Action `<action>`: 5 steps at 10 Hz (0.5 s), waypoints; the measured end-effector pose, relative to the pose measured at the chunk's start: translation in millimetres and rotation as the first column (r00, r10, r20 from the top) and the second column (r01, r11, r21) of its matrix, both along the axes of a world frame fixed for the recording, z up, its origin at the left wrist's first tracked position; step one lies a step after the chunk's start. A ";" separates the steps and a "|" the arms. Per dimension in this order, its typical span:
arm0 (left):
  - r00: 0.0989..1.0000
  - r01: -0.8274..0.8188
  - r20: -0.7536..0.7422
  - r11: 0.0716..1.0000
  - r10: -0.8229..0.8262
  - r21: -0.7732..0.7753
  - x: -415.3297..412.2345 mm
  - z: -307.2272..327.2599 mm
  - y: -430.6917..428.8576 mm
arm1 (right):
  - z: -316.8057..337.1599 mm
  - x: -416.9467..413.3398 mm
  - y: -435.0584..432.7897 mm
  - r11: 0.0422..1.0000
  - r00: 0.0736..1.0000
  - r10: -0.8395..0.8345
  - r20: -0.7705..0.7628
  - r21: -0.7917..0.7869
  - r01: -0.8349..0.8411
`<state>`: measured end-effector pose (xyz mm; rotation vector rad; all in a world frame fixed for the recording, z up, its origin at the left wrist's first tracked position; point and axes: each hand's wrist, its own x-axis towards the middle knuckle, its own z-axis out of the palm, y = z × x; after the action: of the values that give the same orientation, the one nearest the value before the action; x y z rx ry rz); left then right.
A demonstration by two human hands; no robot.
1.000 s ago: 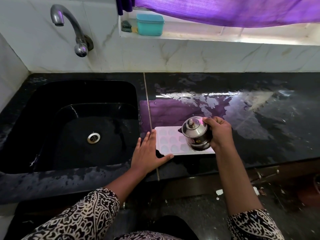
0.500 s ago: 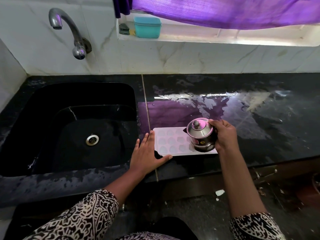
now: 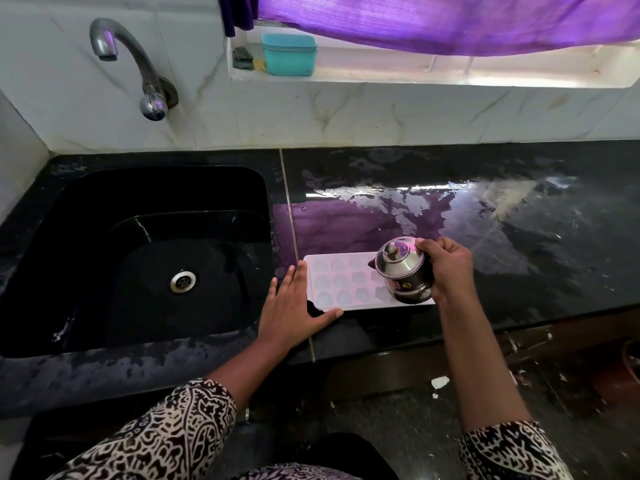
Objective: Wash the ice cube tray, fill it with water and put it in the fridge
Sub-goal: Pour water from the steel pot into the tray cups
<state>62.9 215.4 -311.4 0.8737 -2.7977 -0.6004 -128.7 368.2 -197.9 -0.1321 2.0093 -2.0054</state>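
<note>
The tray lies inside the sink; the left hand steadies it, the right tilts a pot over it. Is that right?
No. The head view shows the tray on the counter beside the sink; the left hand steadies it, the right hand tilts the pot over it.

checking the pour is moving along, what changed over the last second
The right hand carried the steel pot slightly rightward over the ice cube tray, toward its right end, gripping it throughout. The left hand stayed flat against the tray's left end; the tray stayed put on the counter.
</note>
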 end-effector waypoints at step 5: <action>1.000 -0.002 0.007 1.000 0.002 0.003 0.1 1.4 0.6 | 0.9 -0.7 1.0 0.999 1.000 -0.010 -0.017 0.051 0.011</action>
<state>63.0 215.9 -310.0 0.8808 -2.8020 -0.6025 -129.4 369.2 -197.0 -0.1284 2.0735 -1.9637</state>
